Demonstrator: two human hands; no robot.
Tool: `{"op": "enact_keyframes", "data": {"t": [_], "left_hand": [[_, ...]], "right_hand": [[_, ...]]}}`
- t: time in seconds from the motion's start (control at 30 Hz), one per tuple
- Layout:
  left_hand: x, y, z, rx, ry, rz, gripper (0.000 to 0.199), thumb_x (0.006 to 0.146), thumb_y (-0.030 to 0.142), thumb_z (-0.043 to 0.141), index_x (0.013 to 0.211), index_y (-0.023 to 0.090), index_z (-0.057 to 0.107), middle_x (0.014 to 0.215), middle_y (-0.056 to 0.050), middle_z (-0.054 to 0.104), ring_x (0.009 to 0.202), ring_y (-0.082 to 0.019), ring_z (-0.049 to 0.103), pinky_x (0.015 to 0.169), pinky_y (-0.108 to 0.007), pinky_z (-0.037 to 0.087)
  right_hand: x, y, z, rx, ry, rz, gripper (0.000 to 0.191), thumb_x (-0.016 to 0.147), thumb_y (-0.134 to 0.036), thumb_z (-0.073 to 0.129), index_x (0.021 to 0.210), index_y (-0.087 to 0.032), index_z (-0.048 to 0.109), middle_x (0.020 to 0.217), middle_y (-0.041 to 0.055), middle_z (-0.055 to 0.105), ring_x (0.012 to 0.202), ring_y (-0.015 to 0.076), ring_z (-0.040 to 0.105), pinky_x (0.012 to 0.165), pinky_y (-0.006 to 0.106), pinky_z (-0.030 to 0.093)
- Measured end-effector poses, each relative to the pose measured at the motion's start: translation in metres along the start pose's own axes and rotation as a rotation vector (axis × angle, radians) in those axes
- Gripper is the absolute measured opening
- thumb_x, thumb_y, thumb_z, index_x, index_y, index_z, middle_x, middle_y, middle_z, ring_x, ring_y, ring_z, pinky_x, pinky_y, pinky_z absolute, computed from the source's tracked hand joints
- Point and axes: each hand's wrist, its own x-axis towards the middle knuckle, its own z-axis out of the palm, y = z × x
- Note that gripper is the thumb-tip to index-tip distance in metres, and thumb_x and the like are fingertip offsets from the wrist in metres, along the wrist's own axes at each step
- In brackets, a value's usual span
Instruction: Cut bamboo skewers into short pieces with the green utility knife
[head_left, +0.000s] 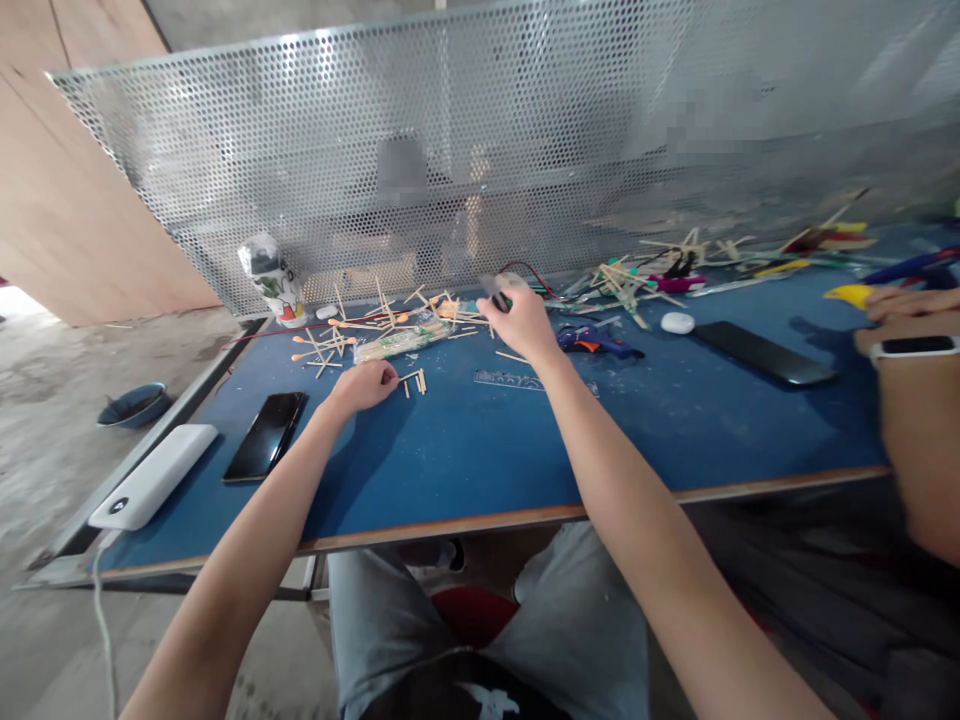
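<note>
Clear plastic packet [405, 342], wooden sticks inside. Blue bowl [133, 407], dark contents. Hands apart: left hand [366, 385] pinching thin stick [410, 377]; right hand [521, 318] clamped on dark object [501, 300], blurred.

I had open room along the worktop's [465, 470] middle front edge; sticks [626, 290], a glue gun [600, 342] and the mesh panel [337, 130] obstructed me farther back.

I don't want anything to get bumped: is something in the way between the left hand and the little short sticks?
Nothing I can see. The left hand is right beside the short sticks. The packet lies behind them, not between.
</note>
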Motion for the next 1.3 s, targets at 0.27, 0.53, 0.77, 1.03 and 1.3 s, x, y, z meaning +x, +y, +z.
{"op": "enact_keyframes", "data": {"t": [0.27,0.53,0.77,1.03,1.3], "left_hand": [[-0.007,0.005,-0.005,-0.032,0.007,-0.073,0.033,0.1,0.036,0.062,0.127,0.017,0.061,0.128,-0.01,0.063,0.11,-0.023,0.065,0.093,-0.043,0.058],[-0.007,0.016,-0.008,-0.231,0.135,-0.082,0.035,0.1,0.037,0.062,0.128,0.016,0.06,0.127,-0.011,0.063,0.109,-0.023,0.065,0.093,-0.044,0.058],[-0.004,0.029,-0.006,-0.471,0.082,0.004,0.034,0.101,0.037,0.061,0.127,0.016,0.061,0.126,-0.01,0.063,0.108,-0.022,0.065,0.092,-0.043,0.059],[-0.006,0.05,-0.002,-0.609,0.001,0.066,0.034,0.1,0.037,0.062,0.125,0.015,0.061,0.123,-0.01,0.065,0.105,-0.022,0.066,0.089,-0.042,0.059],[-0.012,0.075,0.008,-0.622,0.154,0.096,0.03,0.102,0.04,0.059,0.115,0.013,0.063,0.104,-0.006,0.067,0.085,-0.015,0.067,0.075,-0.032,0.06]], "right_hand": [[-0.002,0.014,-0.008,-0.499,-0.277,0.321,0.04,0.097,-0.042,0.062,0.128,-0.018,0.059,0.13,0.0099,0.061,0.111,0.0235,0.063,0.093,0.046,0.056],[-0.004,0.013,-0.014,-0.524,-0.617,0.352,0.039,0.097,-0.042,0.062,0.128,-0.019,0.059,0.129,0.0096,0.061,0.11,0.0233,0.063,0.093,0.046,0.056],[-0.019,-0.009,0.024,-0.403,-0.774,0.182,0.038,0.097,-0.043,0.062,0.127,-0.019,0.06,0.127,0.0091,0.062,0.108,0.0226,0.064,0.091,0.045,0.057],[-0.023,-0.032,0.024,-0.307,-0.508,-0.165,0.031,0.098,-0.044,0.059,0.117,-0.02,0.063,0.119,0.0077,0.065,0.1,0.0186,0.064,0.087,0.04,0.057],[-0.028,-0.043,0.041,-0.158,-0.187,-0.351,0.023,0.093,-0.037,0.059,0.079,-0.019,0.06,0.071,-0.0001,0.057,0.067,0.0136,0.047,0.064,0.031,0.036]]}}
